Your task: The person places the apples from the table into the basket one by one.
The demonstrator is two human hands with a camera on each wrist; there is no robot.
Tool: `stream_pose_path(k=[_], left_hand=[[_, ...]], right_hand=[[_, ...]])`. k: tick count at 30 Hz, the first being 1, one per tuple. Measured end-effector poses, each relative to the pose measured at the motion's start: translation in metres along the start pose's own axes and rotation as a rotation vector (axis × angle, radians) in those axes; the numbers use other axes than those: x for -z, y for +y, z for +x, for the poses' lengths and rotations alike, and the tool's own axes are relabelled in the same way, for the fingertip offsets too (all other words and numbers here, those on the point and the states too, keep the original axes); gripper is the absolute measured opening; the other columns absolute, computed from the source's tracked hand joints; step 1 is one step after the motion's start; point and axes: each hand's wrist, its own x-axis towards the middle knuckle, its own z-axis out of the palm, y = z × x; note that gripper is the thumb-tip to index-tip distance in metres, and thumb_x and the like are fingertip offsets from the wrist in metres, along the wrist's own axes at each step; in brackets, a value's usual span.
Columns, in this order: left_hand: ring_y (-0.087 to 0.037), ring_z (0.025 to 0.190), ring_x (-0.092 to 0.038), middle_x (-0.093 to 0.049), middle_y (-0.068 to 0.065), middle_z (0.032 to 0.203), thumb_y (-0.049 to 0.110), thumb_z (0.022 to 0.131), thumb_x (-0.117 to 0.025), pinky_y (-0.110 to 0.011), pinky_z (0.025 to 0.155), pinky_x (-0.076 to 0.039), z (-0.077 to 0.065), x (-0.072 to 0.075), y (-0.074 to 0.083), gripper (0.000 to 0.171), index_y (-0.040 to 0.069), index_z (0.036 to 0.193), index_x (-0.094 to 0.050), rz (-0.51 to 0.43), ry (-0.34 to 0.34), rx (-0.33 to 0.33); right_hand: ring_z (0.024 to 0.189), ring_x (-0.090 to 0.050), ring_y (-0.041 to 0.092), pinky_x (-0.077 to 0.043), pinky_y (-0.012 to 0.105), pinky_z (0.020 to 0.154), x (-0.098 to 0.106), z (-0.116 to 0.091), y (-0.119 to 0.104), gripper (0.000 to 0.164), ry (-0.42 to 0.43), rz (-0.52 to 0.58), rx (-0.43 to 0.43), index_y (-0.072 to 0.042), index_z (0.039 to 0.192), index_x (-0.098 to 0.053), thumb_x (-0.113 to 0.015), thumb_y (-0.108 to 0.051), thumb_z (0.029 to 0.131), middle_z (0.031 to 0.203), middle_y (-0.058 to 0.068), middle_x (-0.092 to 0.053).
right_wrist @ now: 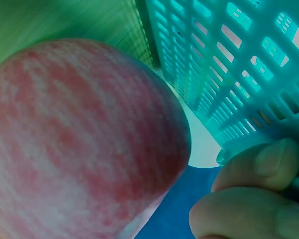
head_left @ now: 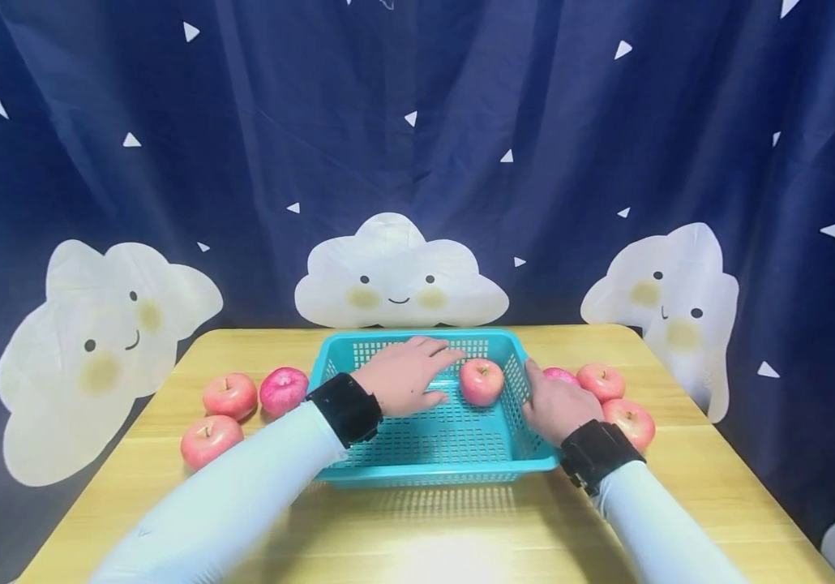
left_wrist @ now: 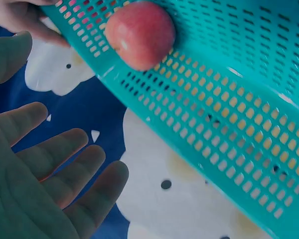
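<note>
A turquoise plastic basket [head_left: 435, 470] with latticed walls stands on the table. Inside it, at the right, lies a red-pink apple [head_left: 481, 382]. My left hand [head_left: 408, 377] is over the basket, fingers spread and holding nothing; its palm side shows in the left wrist view, apart from the wall. At the basket's right side, my right hand [head_left: 563, 403] grips the rim. The right wrist view has its curled fingers [right_wrist: 244, 209] by the rim, and a large striped apple [right_wrist: 84, 144] close to the camera outside the wall.
Left of the basket sit a magenta apple [head_left: 284, 391] and two paler apples [head_left: 231, 396]. To its right are two pale apples [head_left: 601, 381] and a magenta apple [head_left: 560, 375] partly hidden by my hand. A blue curtain [head_left: 403, 162] hangs behind the wooden table [head_left: 359, 543].
</note>
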Motion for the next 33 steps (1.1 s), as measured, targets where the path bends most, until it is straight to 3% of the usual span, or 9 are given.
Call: stream_pose_path(k=[13,21,33], left_hand=[[-0.029,0.138,-0.044,-0.048,-0.011,0.151,0.040,0.094,-0.069,-0.047,0.105,-0.046,-0.043,0.023,-0.033,0.069,0.016,0.154,-0.043,0.028,0.083,0.042],[-0.029,0.137,-0.045,-0.049,-0.009,0.149,0.036,0.095,-0.069,-0.046,0.112,-0.038,-0.063,0.037,-0.045,0.069,0.011,0.153,-0.043,-0.002,0.123,0.065],[-0.032,0.134,-0.049,-0.053,-0.011,0.145,0.035,0.092,-0.073,-0.051,0.108,-0.042,-0.091,0.037,-0.067,0.069,0.009,0.150,-0.047,0.016,0.166,0.137]], right_hand=[[0.087,-0.069,0.038,-0.056,0.056,0.064,0.000,0.000,-0.002,0.068,-0.001,0.003,-0.012,-0.005,0.155,-0.037,-0.056,-0.022,0.093,0.117,0.023,-0.069],[0.087,-0.069,0.038,-0.056,0.055,0.064,0.001,-0.001,-0.001,0.069,0.000,0.013,-0.010,-0.004,0.155,-0.037,-0.057,-0.022,0.093,0.118,0.023,-0.069],[0.088,-0.069,0.040,-0.055,0.054,0.063,0.000,-0.001,0.000,0.070,0.003,0.032,-0.012,-0.005,0.156,-0.035,-0.058,-0.023,0.093,0.117,0.023,-0.069]])
